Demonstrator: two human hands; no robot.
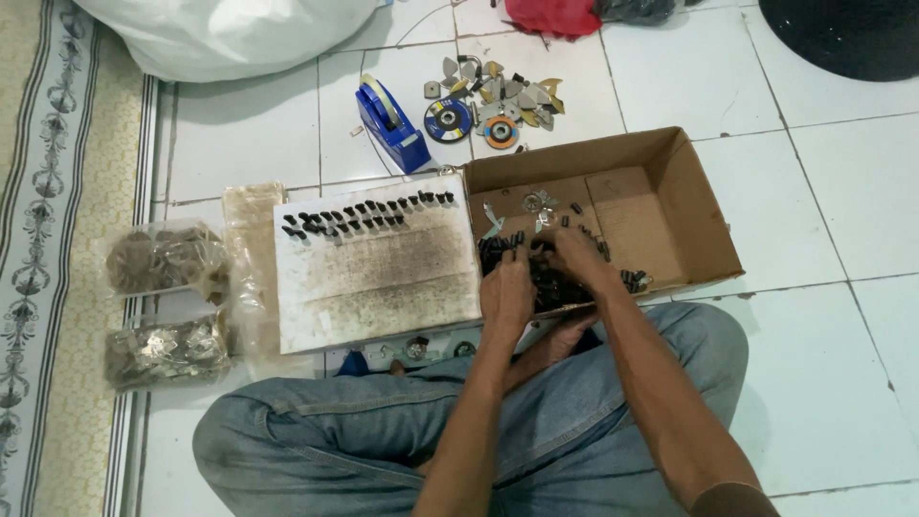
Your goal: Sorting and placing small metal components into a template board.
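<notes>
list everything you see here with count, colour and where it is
cardboard box: one, brown, open, right of centre
small black parts: many, loose in the box under both hands
white board: one, stained, left of the box
black parts in rows: many, along the board's top edge
tape dispenser: one, blue, above the board
grinding discs: two, beside the dispenser
metal pieces: a pile, grey and yellow, above the box
clear bags: two, brownish contents, far left
white sack: one, top left
jeans: blue, bottom
left hand: in the box
right hand: in the box

Left hand and right hand dig among small black parts in a cardboard box beside a stained white board.
</notes>
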